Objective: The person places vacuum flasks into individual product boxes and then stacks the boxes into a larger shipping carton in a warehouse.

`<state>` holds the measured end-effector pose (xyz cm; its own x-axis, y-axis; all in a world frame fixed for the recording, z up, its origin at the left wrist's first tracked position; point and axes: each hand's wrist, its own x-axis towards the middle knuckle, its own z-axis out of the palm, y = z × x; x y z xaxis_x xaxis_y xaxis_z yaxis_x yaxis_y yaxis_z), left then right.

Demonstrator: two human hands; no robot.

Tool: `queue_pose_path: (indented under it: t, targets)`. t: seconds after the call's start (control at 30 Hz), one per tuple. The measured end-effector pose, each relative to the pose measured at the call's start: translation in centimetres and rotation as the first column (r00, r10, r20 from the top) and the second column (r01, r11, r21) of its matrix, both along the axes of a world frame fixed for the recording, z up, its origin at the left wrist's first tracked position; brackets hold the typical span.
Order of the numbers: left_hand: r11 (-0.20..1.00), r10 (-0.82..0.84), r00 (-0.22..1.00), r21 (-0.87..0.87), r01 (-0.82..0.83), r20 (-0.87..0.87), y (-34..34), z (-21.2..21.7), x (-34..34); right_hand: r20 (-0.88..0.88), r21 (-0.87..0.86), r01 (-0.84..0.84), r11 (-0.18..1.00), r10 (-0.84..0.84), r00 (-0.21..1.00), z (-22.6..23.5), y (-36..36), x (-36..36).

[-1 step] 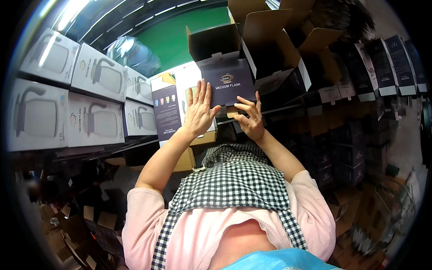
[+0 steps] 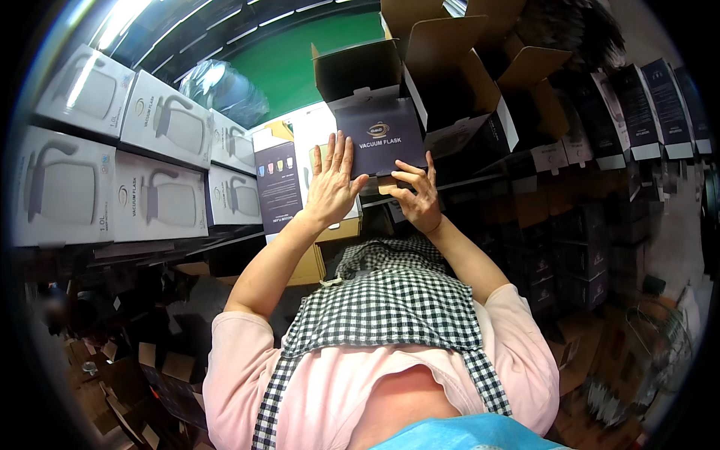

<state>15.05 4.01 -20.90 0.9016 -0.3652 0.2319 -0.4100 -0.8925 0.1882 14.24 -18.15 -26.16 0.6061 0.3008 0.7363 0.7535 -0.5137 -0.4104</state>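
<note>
A dark purple carton (image 2: 386,135) with a gold emblem stands in front of me, its upper flaps raised. My left hand (image 2: 330,187) lies flat against the carton's left edge, fingers stretched out and thumb spread to the side. At the lower right edge is my right hand (image 2: 416,196), its fingers apart and bent, with some fingertips on the carton's front. Close to its thumb, a small brown cardboard flap (image 2: 387,184) sticks out below the carton. Whether the thumb touches that flap I cannot tell.
White printed boxes (image 2: 159,196) are stacked at the left, beside a dark-sided box (image 2: 277,180). Open cartons (image 2: 450,75) stand to the right, and more dark boxes (image 2: 645,109) line the far right. Behind lies a green surface (image 2: 289,67) with a clear plastic bag (image 2: 225,90).
</note>
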Motion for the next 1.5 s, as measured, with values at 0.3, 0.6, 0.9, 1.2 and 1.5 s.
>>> queue_pose_path:
  t: [0.3, 0.6, 0.9, 1.2, 1.5]
  targets:
    - [0.872, -0.228, 0.973, -0.438, 0.218, 0.029, -2.6, 1.7, 1.7, 0.132, 0.002, 0.088, 0.996, -0.088, 0.987, 0.0, 0.0, 0.2]
    - [0.833, 0.184, 0.969, -0.497, -0.244, -0.167, -3.1, -1.5, 4.3, 0.061, -0.210, 0.175, 0.962, -0.166, 0.984, 1.1, -0.2, 0.6]
    - [0.830, 0.203, 0.970, -0.502, -0.241, -0.130, -3.2, -1.3, 4.0, 0.123, -0.103, 0.120, 0.987, -0.107, 0.987, 1.2, -0.1, 2.1]
    - [0.344, 0.313, 0.865, -0.803, -0.487, -0.391, 8.1, -4.5, 10.3, -0.082, -0.045, -0.072, 0.996, 0.068, 0.994, 5.4, 0.1, 3.9]
    - [-0.103, 0.994, -0.095, -0.192, -0.976, -0.051, 30.7, -8.8, 32.0, -0.296, -0.532, -0.010, 0.847, -0.175, 0.939, 10.1, 9.5, 13.0]
